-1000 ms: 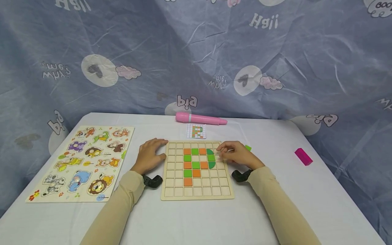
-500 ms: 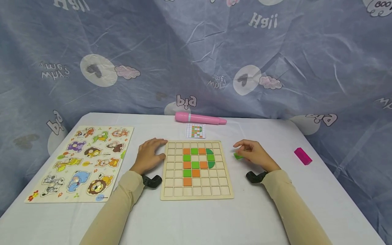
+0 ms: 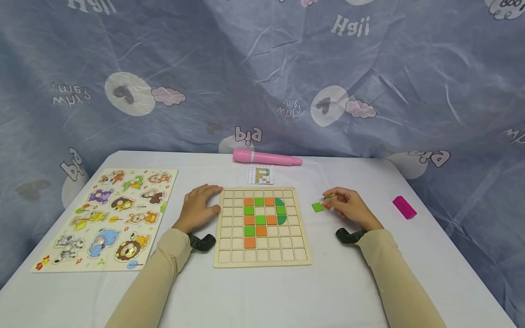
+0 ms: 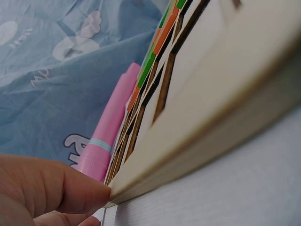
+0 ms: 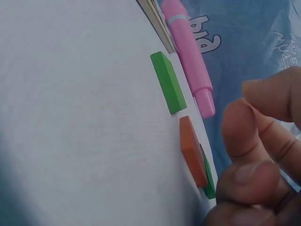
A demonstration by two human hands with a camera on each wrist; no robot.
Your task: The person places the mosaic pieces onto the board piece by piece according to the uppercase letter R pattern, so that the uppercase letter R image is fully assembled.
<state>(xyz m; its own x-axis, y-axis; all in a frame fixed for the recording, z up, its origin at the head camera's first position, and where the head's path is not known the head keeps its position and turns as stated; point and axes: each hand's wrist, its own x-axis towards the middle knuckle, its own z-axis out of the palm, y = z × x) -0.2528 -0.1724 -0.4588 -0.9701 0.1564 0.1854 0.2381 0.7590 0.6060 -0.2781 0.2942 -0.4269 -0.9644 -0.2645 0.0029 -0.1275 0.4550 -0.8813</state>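
A wooden grid board [image 3: 262,257] lies flat in the head view, with orange and green tiles set in several of its squares. My left hand [image 3: 198,208] rests at the board's left side, the thumb [image 4: 84,193] touching its edge in the left wrist view. Right of the board, my right hand [image 3: 348,207] hovers over loose tiles with its fingers bent and nothing visible between them. A green square tile [image 5: 168,84] lies apart on the cloth. Close to the fingertips are an orange tile [image 5: 192,150] and a second green tile [image 5: 208,176], partly hidden behind it.
Behind the board lie a small pattern card [image 3: 261,175] and a pink marker-shaped object [image 3: 266,158]. An animal puzzle board [image 3: 106,218] takes up the table's left. A magenta block [image 3: 404,207] is at the far right, and a printed cloth [image 3: 262,68] hangs behind.
My right hand has moved right, away from the board's edge to the loose tiles. A green tile and an orange one now show beside its fingers. My left hand has stayed in place.
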